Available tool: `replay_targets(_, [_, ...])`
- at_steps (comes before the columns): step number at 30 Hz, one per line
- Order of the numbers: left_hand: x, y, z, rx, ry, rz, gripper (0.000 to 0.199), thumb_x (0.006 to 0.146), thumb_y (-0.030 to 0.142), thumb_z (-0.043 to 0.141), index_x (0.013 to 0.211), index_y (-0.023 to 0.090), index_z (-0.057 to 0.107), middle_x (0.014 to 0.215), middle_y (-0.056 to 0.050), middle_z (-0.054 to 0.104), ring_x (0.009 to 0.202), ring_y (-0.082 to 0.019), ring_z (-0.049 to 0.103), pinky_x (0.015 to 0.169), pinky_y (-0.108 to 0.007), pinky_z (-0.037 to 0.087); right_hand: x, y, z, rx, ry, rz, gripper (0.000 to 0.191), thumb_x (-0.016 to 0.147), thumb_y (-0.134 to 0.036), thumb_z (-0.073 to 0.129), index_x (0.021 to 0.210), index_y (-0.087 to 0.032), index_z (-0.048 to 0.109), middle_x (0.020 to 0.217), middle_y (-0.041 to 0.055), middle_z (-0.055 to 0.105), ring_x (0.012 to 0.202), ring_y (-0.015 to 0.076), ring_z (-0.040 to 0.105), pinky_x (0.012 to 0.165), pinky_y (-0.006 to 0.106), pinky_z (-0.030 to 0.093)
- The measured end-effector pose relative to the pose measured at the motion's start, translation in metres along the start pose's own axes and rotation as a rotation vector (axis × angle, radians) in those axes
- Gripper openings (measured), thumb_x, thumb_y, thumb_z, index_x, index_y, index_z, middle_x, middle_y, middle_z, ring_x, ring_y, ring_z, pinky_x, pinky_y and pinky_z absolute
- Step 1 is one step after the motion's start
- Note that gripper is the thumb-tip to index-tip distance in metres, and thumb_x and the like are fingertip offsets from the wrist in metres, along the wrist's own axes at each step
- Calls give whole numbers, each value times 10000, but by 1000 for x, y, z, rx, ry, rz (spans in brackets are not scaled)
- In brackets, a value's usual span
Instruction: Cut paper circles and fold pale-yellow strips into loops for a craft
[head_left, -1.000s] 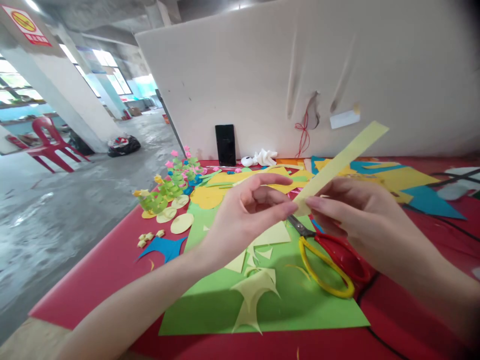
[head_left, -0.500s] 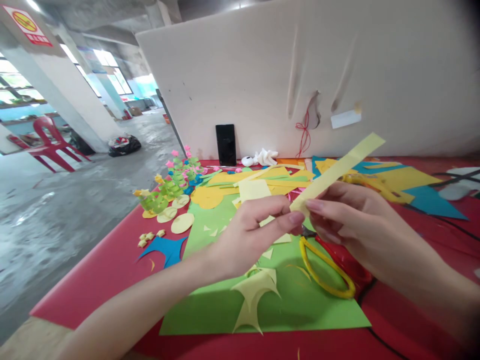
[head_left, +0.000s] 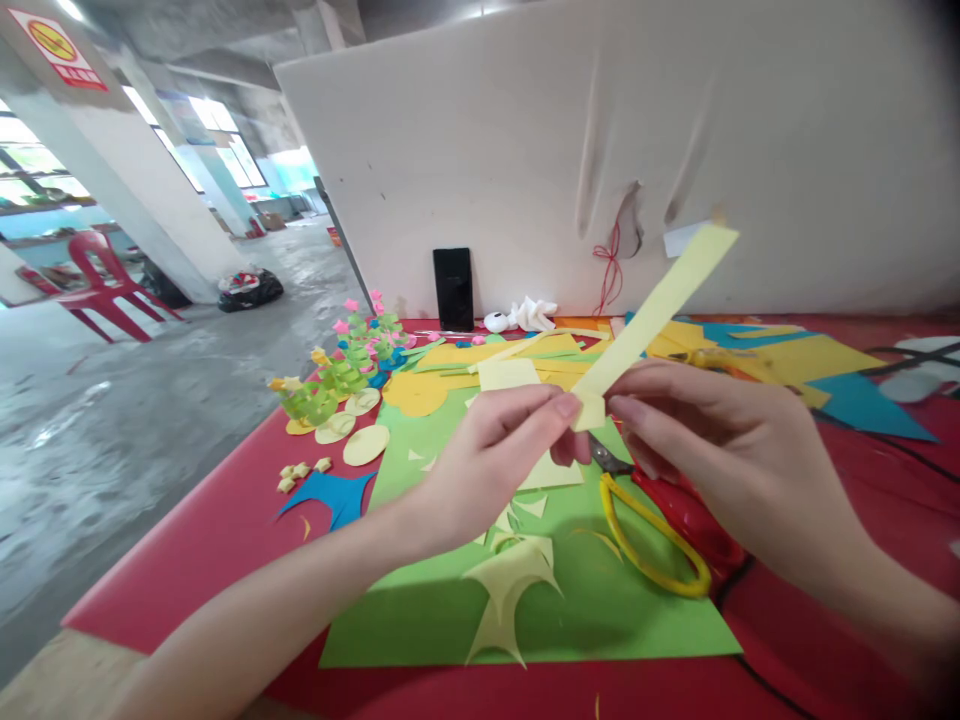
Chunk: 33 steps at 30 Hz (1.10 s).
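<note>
A pale yellow paper strip (head_left: 652, 315) slants up to the right, its lower end folded into a small flat knot-like shape. My left hand (head_left: 499, 455) pinches that folded end between thumb and fingers. Beside it, my right hand (head_left: 705, 430) has its thumb and index fingertip at the right edge of the fold, with the fingers curled. Scissors with a yellow and red handle (head_left: 652, 540) lie under my right hand. Below the hands is a green sheet (head_left: 600, 620) with pale yellow offcuts (head_left: 510, 590) on it.
Paper stars on green stems (head_left: 337, 375), pale discs (head_left: 366, 446), small folded stars (head_left: 300, 470) and a blue scrap (head_left: 330, 498) are at the left. A black phone (head_left: 453, 290) leans on the white board (head_left: 480, 150). Yellow-handled scissors (head_left: 739, 365) lie at the right on coloured paper.
The strip has turned more upright and its lower end now shows a fold. My left hand's fingertips have moved up and left onto the fold; my right fingertips have come off the strip's face to its edge.
</note>
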<state>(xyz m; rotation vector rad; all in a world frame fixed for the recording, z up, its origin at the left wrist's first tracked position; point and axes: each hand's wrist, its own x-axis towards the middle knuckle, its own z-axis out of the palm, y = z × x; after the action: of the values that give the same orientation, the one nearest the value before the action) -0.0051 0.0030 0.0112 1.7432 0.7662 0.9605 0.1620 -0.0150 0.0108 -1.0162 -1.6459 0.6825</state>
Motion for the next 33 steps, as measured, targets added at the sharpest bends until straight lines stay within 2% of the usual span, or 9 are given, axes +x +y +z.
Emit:
replay_targets(5, [2,-4,-2,-263,-44,-95,346,885,276,453,582,155,567,594,0,516,629,-111,487,652,-240,389,0,7,0,-103,55,-149,130,777,-164,609,757,-281,662,797,-16,659,579,124,558,466,251,455])
replay_targets(10, [7,-4,-3,-468,-103,-188,328,841,280,493,551,149,574,552,-4,485,570,-111,473,583,-243,392,0,14,-3,-204,44,-272,173,782,-166,628,877,-300,680,877,-7,685,730,165,621,560,292,485])
replay_targets(16, [9,-3,-2,-783,-244,-409,329,836,201,439,533,134,547,533,-13,386,512,-106,396,541,-257,398,3,14,-8,-363,19,-483,176,775,-129,631,851,-276,692,812,15,695,738,160,648,632,271,514])
replay_targets(19, [9,-3,-2,-909,-278,-491,311,855,211,422,573,133,527,546,11,326,495,-86,353,526,-235,382,3,13,-9,-370,-16,-510,194,771,-124,625,837,-291,698,791,10,700,696,158,649,620,268,515])
replay_targets(22, [9,-6,-1,-795,-243,-419,388,888,287,385,545,146,500,527,13,335,496,-93,379,529,-236,392,1,12,-8,-241,18,-297,123,742,-165,663,764,-283,691,769,-2,691,668,158,628,569,269,493])
replay_targets(24, [9,-9,-1,-589,-89,-242,361,886,274,410,560,156,509,563,6,403,544,-101,433,562,-232,415,0,12,-8,-124,31,-105,49,729,-220,685,729,-268,676,708,-12,676,622,150,611,507,255,471])
replay_targets(26, [8,-10,0,-336,85,-69,208,866,230,473,709,170,596,705,3,526,640,-97,492,626,-213,438,1,13,-8,-54,17,0,21,732,-271,685,731,-260,668,661,-25,673,578,136,608,469,229,468])
replay_targets(29, [7,-8,0,-91,103,61,127,835,205,540,884,194,656,916,-16,633,797,-111,563,722,-203,461,3,13,-9,67,-54,106,30,721,-286,696,720,-262,677,659,-41,688,562,109,613,480,186,481])
replay_targets(33, [7,-4,-1,-6,96,104,113,804,231,593,783,189,696,881,-19,688,845,-140,606,744,-215,480,6,11,-9,251,-144,283,77,646,-272,757,689,-258,695,647,-30,677,577,109,595,509,190,474])
